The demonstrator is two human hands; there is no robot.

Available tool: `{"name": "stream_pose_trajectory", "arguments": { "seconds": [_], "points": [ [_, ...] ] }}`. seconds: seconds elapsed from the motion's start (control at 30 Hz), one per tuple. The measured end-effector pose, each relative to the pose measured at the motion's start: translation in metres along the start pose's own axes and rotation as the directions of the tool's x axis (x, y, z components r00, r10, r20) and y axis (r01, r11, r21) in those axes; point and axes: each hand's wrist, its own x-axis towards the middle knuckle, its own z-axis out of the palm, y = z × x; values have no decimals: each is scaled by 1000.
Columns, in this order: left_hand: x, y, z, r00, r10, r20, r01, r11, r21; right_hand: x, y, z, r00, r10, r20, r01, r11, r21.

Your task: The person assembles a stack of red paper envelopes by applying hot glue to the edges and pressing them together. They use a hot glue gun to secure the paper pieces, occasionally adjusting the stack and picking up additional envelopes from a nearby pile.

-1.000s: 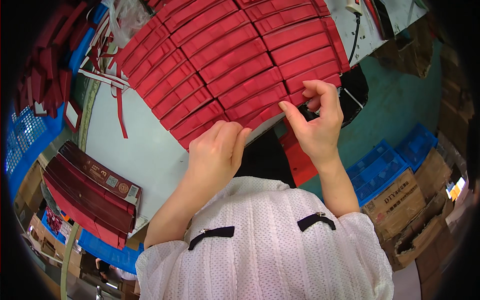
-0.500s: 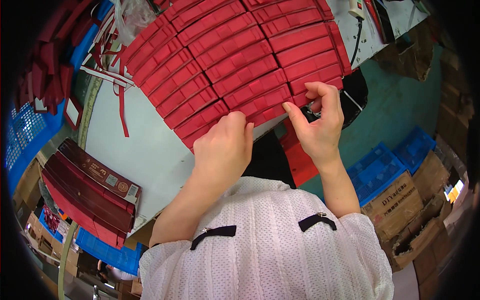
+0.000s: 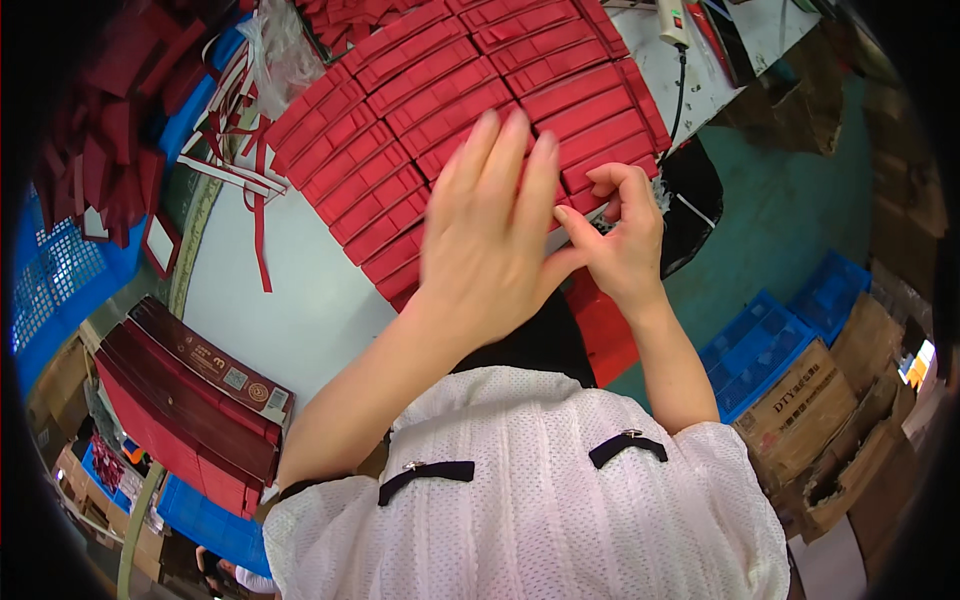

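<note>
Several rows of flat red card pieces (image 3: 440, 110) lie side by side on a pale table (image 3: 290, 310). My left hand (image 3: 490, 230) hovers over the nearest rows, blurred, with its fingers stretched out and apart and nothing in it. Its thumb side touches my right hand (image 3: 622, 240). That hand is at the table's near edge, fingers curled, thumb and forefinger pinching the edge of the nearest red piece (image 3: 590, 175). What lies under my left palm is hidden.
A stack of dark red boxes (image 3: 190, 400) sits at the table's left end, with loose red strips (image 3: 260, 220) beside it. Blue crates (image 3: 770, 340) and cardboard boxes (image 3: 830, 420) stand on the floor at right. A power strip (image 3: 675, 20) lies at the table's far edge.
My left hand has lifted off the red pieces and swung up and right, its fingers spreading. My right hand has stayed pinched at the near edge.
</note>
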Motion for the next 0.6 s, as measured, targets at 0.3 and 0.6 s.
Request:
{"name": "stream_pose_trajectory", "arguments": {
  "seconds": [0.3, 0.6],
  "points": [
    [18, -14, 50, 956, -158, 246, 83, 953, 291, 51, 40, -47, 948, 246, -202, -148, 903, 404],
    [21, -10, 44, 924, -212, 317, 111, 944, 309, 213, 164, -41, 908, 409, 88, -388, 747, 540]
  ]
}}
